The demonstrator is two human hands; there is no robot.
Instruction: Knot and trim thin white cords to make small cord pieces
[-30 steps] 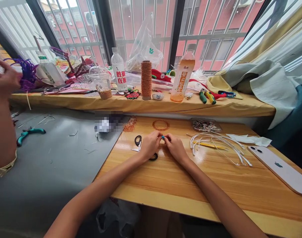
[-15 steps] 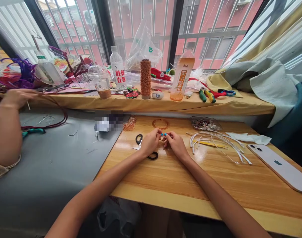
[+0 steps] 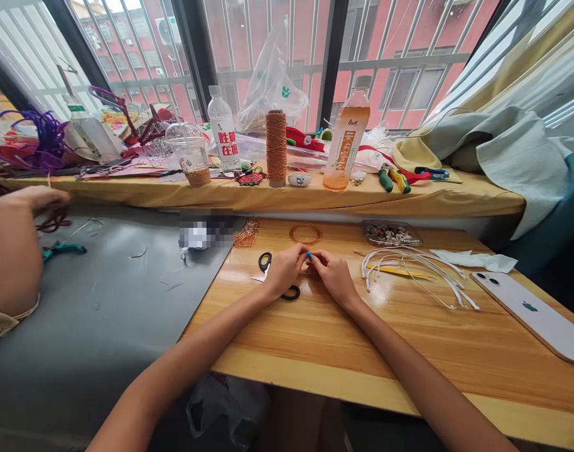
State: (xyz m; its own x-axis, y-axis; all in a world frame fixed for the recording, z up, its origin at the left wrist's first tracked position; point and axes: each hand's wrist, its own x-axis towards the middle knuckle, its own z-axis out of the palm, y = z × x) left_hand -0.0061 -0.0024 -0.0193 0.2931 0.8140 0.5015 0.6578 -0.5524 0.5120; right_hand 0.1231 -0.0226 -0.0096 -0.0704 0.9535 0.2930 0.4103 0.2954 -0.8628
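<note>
My left hand [image 3: 285,270] and my right hand [image 3: 333,274] meet above the wooden table, thumbs and index fingers pinched together. Blue nails show where the fingertips touch. Whatever lies between them is too small and too covered to make out. Under my left hand lies a pair of scissors [image 3: 265,261] with black handles, partly covered by the hand. Just beyond my fingertips rests a coil of thin copper-coloured cord [image 3: 292,235]. A bunch of short orange strands [image 3: 247,234] sits farther left.
White cords [image 3: 412,256], a clear box of beads [image 3: 391,235] and a phone [image 3: 529,307] lie to the right. On the ledge stand a cord spool [image 3: 276,149] and bottles [image 3: 347,144]. At left, a co-worker's hand [image 3: 32,199] holds dark red cord above the grey mat [image 3: 122,314].
My fingertips have drawn closer together, the right ones shifting slightly left. The co-worker's hand has moved a little, and its dark red cord, stretched out in a loop before, is now bunched near the hand.
</note>
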